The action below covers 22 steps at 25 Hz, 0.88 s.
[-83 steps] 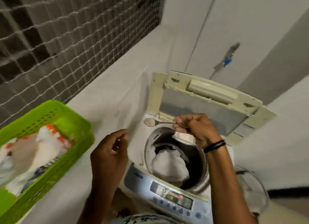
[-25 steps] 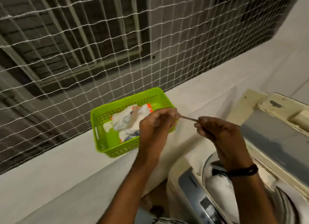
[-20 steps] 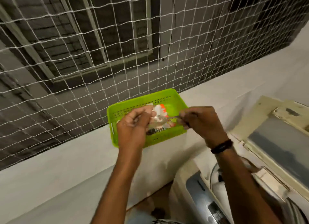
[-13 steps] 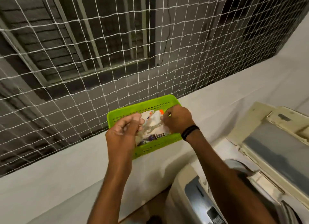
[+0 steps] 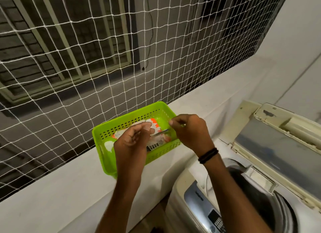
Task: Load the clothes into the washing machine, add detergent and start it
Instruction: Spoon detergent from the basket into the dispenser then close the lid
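- Left hand (image 5: pixel 133 140) hovers over the green basket (image 5: pixel 99 145), fingers curled, thumb and forefinger closing on the top edge of the detergent packet (image 5: pixel 161 139).
- Right hand (image 5: pixel 189 131) is just beside it over the basket's right half, fingers curled inward; a dark wristband (image 5: pixel 207 155) circles the wrist.
- A thin metal spoon (image 5: pixel 160 132) lies slanted across the packet between the two hands, its upper end reaching the right hand's fingers; whether that hand grips it or only touches it cannot be told.
- The packet is white with orange marks and dark print, lying inside the basket.
- A white patch shows at the basket's left wall; what it is cannot be told.
- The basket sits on a white ledge (image 5: pixel 52 189), with a white net (image 5: pixel 86 58) stretched behind it.
- The washing machine (image 5: pixel 199 203) stands to the right below the ledge, its lid (image 5: pixel 278 145) raised and its drum (image 5: pixel 257 196) open; the drum's inside is too dark to make out.
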Available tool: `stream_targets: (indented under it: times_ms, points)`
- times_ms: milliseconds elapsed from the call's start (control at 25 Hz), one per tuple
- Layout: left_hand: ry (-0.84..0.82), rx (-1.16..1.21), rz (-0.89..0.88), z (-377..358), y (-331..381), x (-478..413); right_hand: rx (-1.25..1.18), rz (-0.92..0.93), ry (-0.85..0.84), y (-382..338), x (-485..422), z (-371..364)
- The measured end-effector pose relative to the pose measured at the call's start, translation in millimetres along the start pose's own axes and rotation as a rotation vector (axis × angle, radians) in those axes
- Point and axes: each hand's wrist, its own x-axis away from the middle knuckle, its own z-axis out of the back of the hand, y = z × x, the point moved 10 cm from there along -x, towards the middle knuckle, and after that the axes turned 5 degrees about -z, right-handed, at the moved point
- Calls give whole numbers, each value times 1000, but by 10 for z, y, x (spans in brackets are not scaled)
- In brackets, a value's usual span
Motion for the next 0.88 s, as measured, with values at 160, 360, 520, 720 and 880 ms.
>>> stream_targets:
  times_ms: [160,360,520,720,880]
  points:
    - [-179,79,40,-503,-210,225,-286,-177,55,629,388,335]
    - [-534,-24,249,-1431,-984,895,-627,-624,116,2192,1257,277]
    - [-811,-206,419,-2056,-1716,1581,-854,-947,269,3306,2078,175]
    - [-926,-303,690,-2523,-2318,2305,-1066,-1188,446,4139,2660,174]
    - [-890,-342,837,-2909,-2772,2564,-1246,-1255,515,4616,2658,87]
